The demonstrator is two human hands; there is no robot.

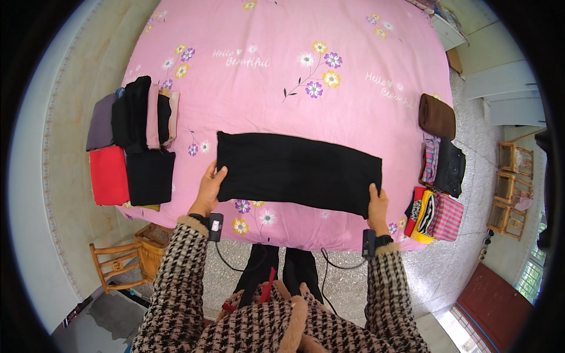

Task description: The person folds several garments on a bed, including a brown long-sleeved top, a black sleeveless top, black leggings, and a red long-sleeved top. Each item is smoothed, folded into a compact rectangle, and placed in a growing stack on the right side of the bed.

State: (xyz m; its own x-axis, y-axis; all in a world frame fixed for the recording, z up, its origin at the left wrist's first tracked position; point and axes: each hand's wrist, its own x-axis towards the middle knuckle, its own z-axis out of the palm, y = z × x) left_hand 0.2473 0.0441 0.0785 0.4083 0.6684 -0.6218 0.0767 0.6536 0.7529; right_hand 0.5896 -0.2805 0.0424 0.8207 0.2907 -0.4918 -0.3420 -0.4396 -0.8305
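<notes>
A long folded piece of black fabric (295, 170), likely a garment, stretches between my hands above the near part of the bed. My left hand (211, 185) grips its left end, thumb on top and fingers hidden beneath. At the opposite end, my right hand (377, 205) pinches the lower right edge in the same way. The cloth is fairly flat, with its right end tilted a little toward me. Under it spreads a pink floral bedsheet (273, 110).
Folded clothes lie at the bed's left edge, among them a red piece (109, 176) and a black piece (151, 177). Along the right edge sit a brown folded garment (437, 117), dark jacket-like clothing (450, 167) and pink checked cloth (449, 217). A wooden chair (119, 264) stands lower left.
</notes>
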